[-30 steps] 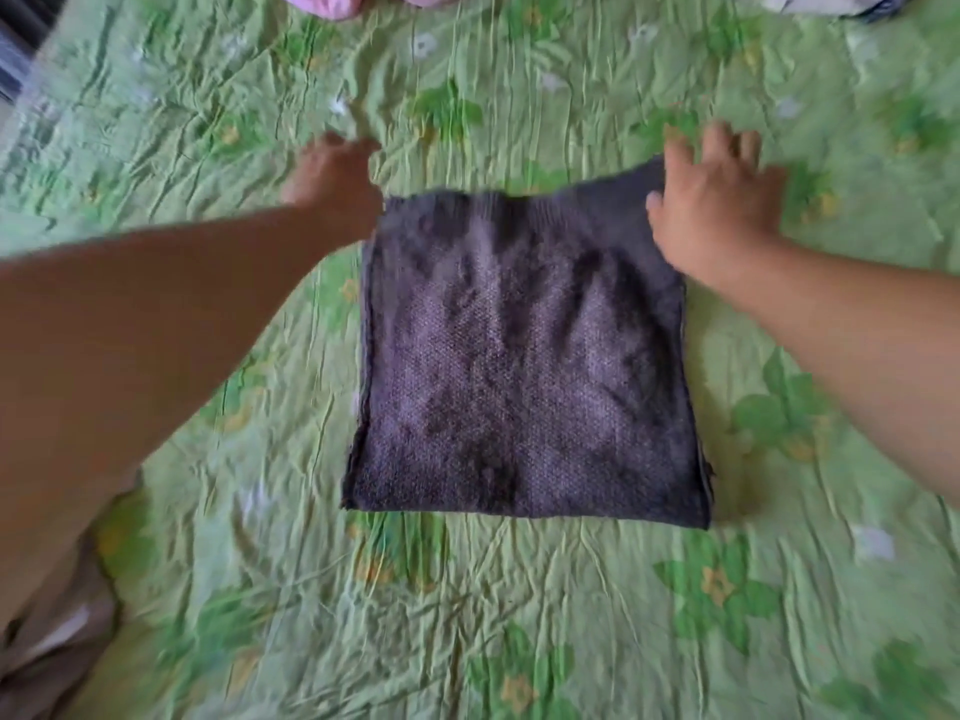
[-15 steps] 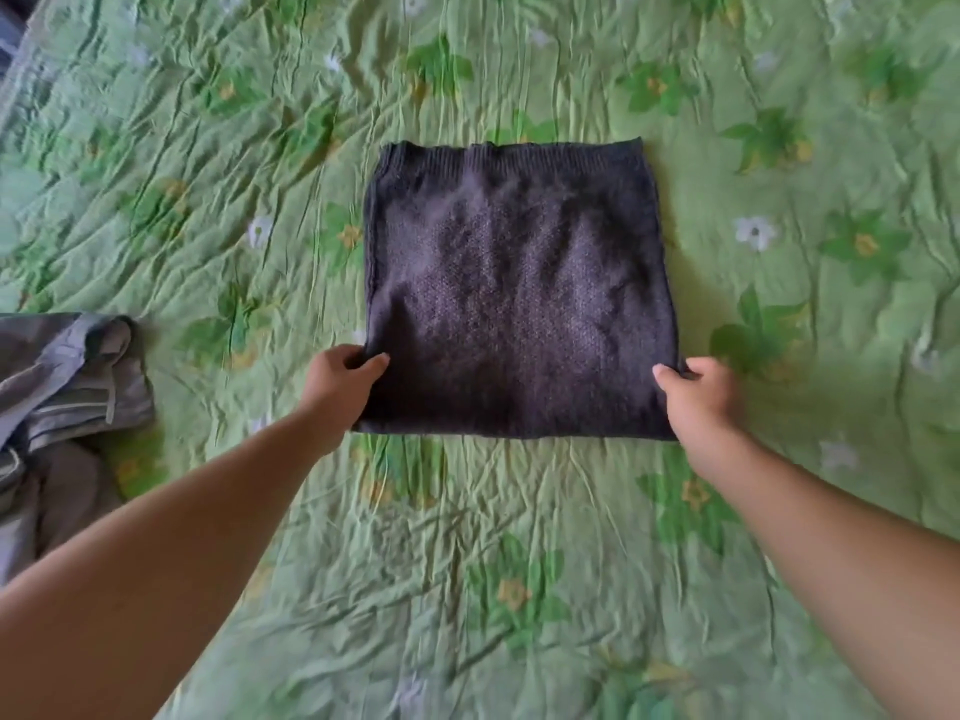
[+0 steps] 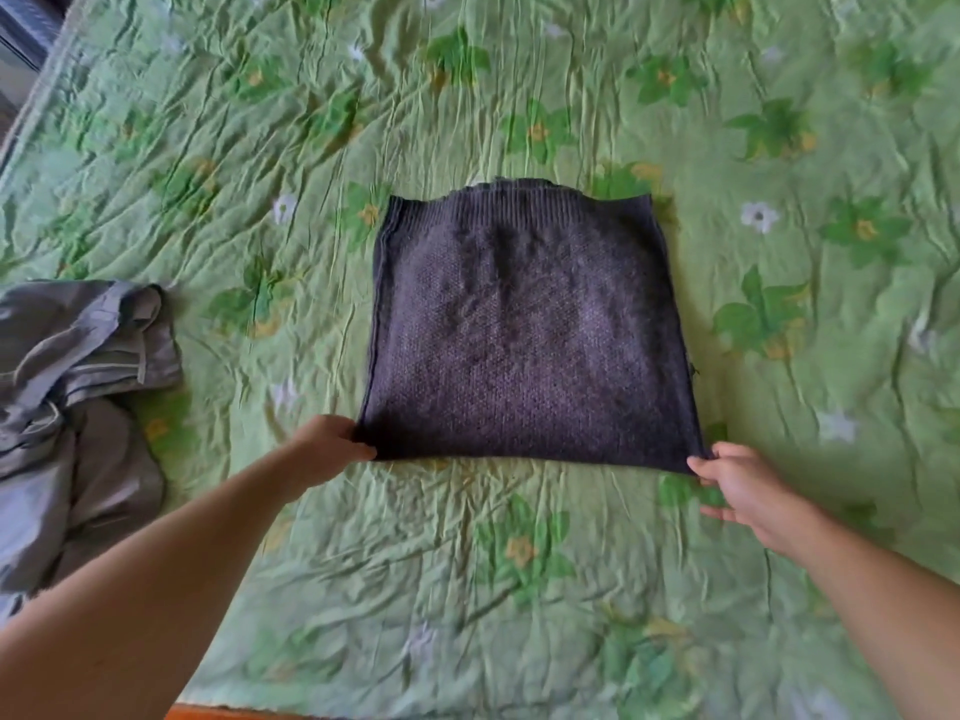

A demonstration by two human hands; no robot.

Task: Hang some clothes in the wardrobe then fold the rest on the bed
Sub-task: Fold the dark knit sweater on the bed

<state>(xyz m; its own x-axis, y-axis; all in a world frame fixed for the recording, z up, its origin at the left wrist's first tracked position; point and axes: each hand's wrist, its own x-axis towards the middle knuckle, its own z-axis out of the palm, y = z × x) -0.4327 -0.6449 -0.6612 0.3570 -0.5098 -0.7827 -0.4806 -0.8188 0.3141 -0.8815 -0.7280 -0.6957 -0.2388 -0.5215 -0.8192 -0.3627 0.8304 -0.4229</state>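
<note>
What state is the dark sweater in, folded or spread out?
Folded: the sweater lies as a compact rectangle, with no sleeves showing.

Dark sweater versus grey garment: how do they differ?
The dark sweater is folded flat; the grey garment lies crumpled. The sweater is fuzzy knit, the grey garment smooth cloth. The left hand and right hand hold the sweater's near corners; neither touches the grey garment. Both lie on the green bedspread.
</note>
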